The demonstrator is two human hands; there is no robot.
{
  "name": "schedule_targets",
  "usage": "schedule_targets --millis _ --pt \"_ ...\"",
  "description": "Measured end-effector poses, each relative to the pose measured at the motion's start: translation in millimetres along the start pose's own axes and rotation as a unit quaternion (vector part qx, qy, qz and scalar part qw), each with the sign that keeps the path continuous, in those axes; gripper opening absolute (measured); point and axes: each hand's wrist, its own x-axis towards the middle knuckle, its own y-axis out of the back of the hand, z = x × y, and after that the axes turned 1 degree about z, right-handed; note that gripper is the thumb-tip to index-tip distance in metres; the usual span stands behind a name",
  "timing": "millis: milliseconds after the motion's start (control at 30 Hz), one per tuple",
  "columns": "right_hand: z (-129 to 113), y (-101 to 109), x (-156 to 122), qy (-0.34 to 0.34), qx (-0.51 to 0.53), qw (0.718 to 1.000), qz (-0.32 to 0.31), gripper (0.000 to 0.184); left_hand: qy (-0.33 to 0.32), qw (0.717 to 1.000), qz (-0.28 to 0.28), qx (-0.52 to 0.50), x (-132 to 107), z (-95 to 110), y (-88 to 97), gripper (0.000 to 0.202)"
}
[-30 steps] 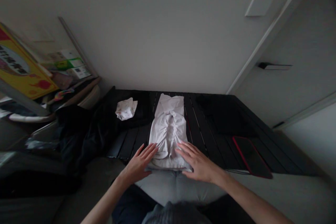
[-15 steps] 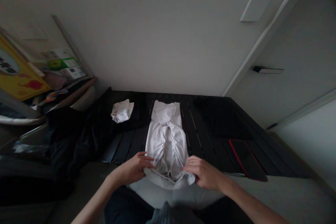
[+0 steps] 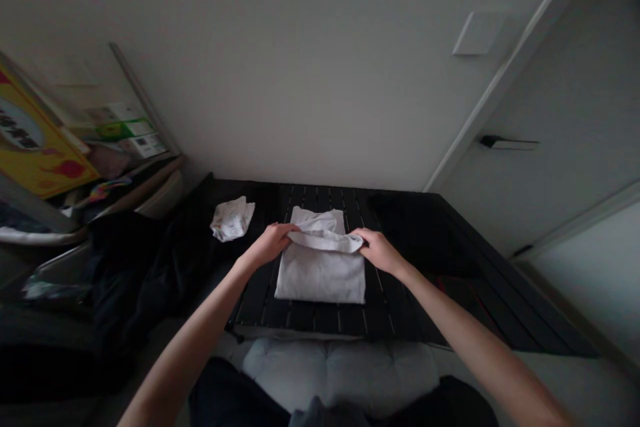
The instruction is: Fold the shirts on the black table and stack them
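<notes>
Just changed: both arms reached forward, away from the near edge. Left hand (image 3: 269, 244) and right hand (image 3: 380, 250) closed on a folded band of white shirt (image 3: 320, 278), pinching it between them. Shirt now squared, lying flat directly beneath both grips on black slatted table (image 3: 310, 320). Crumpled white rag (image 3: 231, 219) just beyond left hand.

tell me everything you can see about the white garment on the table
The white garment looks like soft, matte cloth. It lies flat on the black slatted table, folded into a roughly rectangular stack. The lower part is fairly smooth, while a loose, creased band of cloth crosses the top. The left hand and right hand hold opposite ends of that band. The fold hides its shape, so the exact type of garment cannot be told.
</notes>
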Motion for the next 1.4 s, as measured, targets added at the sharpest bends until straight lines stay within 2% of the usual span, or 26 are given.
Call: schedule_targets --millis 67,167,267,333,400,467,533,600,867,1033,1167,1300,1400 --pt "17.0 2.5 31.6 -0.006 -0.032 0.997 0.069 0.029 0.004 0.998 0.068 0.003 31.8 -9.8 -1.5 0.040" --pt "39.0 -5.6 69.6 -0.071 -0.093 0.982 0.145 0.030 0.054 0.983 0.168 0.042 68.9 -19.6 -12.3 0.042" --pt "52.5 -31.5 80.1 -0.153 -0.191 0.952 0.183 0.047 0.107 0.958 0.233 0.129 79.8 -21.5 -39.1 0.049" --pt "57.3 -56.0 72.1 -0.195 -0.243 0.936 0.164 0.061 0.105 0.958 0.208 0.167 72.0 -20.1 -63.9 0.052" --pt "60.2 -81.0 59.0 -0.218 -0.266 0.934 0.102 0.061 0.084 0.969 0.142 0.186 57.4 -19.3 -89.5 0.048" --pt "61.9 -101.4 47.1 -0.235 -0.275 0.931 0.048 0.057 0.096 0.972 0.082 0.197 42.3 -20.2 -111.4 0.046" --pt "62.5 -113.9 39.9 -0.247 -0.285 0.926 0.024 0.057 0.125 0.968 0.053 0.209 31.3 -22.4 -126.3 0.048" --pt "61.6 -118.9 37.4 -0.249 -0.295 0.922 0.021 0.057 0.140 0.963 0.053 0.224 25.8 -24.5 -133.7 0.050" --pt "47.7 -121.7 38.4 -0.336 -0.305 0.885 0.107 0.073 0.135 0.953 0.084 0.257 22.8 -23.6 -135.5 0.052" --pt "36.5 -122.7 42.5 -0.286 -0.264 0.915 0.109 0.061 0.152 0.947 0.092 0.269 16.5 -18.3 -139.9 0.053" --pt "27.2 -115.9 46.1 -0.278 -0.206 0.930 0.128 0.052 0.172 0.943 0.090 0.269 8.2 -9.6 -145.1 0.052" --pt "18.6 -96.1 45.2 -0.264 -0.162 0.943 0.122 0.044 0.187 0.949 0.088 0.240 1.0 5.1 -149.0 0.054" --pt "12.3 -67.6 41.9 -0.227 -0.179 0.949 0.125 0.045 0.201 0.952 0.110 0.201 -1.9 19.6 -147.6 0.055"
